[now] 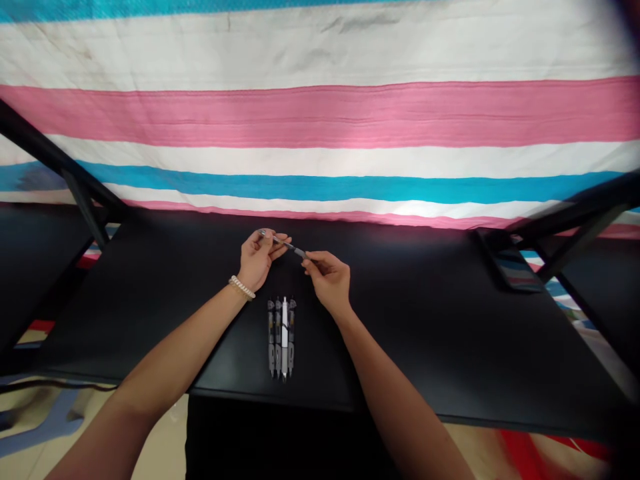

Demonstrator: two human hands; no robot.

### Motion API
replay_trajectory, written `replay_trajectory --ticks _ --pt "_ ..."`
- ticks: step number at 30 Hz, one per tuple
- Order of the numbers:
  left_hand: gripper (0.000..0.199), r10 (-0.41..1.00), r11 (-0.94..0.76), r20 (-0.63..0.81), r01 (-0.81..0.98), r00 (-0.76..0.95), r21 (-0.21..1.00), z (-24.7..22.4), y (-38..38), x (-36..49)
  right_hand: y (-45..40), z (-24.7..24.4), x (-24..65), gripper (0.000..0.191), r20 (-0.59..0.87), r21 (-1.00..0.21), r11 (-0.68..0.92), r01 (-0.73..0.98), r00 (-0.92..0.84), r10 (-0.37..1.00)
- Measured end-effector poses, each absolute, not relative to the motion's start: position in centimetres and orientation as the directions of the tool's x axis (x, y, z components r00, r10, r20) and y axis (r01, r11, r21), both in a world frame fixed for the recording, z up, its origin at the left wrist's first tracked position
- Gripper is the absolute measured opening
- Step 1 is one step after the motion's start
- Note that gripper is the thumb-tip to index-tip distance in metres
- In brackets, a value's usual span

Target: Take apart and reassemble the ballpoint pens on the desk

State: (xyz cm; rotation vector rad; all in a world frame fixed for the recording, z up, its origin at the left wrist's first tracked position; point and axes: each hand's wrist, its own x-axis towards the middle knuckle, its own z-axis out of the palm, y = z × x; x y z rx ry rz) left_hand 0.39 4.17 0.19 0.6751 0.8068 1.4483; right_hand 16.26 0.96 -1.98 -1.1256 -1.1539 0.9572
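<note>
Above the black table, a slim pen (283, 243) is held slanting between both hands. My left hand (257, 257), with a braided bracelet at the wrist, pinches its upper left part between thumb and fingers. At the lower right end, my right hand (330, 277) grips the grey section with thumb and forefinger. Whether the pen is in one piece or parted there I cannot tell. Just below the hands lies a row of several pens (271, 333), side by side and pointing toward me. One of them has a white barrel (285, 320); the others look dark and clear with grey grips.
The black table (410, 320) runs across the view. A dark flat object, perhaps a phone (507, 263), lies at the right by a black metal frame (565, 220). Another frame bar (65, 160) stands at left. A striped sheet (320, 113) hangs behind.
</note>
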Motion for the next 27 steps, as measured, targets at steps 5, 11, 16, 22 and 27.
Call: replay_trajectory --ticks 5,11,16,22,27 --pt "0.036 0.994 0.105 -0.094 -0.591 0.05 0.8 0.4 4.0 0.3 0.6 -1.9 15.9 0.025 0.175 -0.983 0.163 0.087 0.152 0.973" --pt "0.028 0.99 0.123 -0.143 -0.63 0.019 0.766 0.1 4.4 0.1 0.7 -1.6 16.2 0.043 0.159 -0.981 0.149 0.126 0.08 0.984" --pt "0.023 0.986 0.117 -0.166 -0.625 -0.02 0.772 0.0 4.6 0.1 0.8 -1.5 16.2 0.035 0.129 -0.983 0.125 0.133 0.024 0.991" --pt "0.023 0.985 0.116 -0.17 -0.614 -0.03 0.781 0.1 4.6 0.2 0.6 -1.1 16.2 0.035 0.136 -0.983 0.129 0.134 0.046 0.99" --pt "0.025 0.987 0.116 -0.162 -0.603 -0.023 0.79 0.1 4.5 0.2 0.5 -1.0 16.2 0.037 0.137 -0.983 0.134 0.126 0.018 0.99"
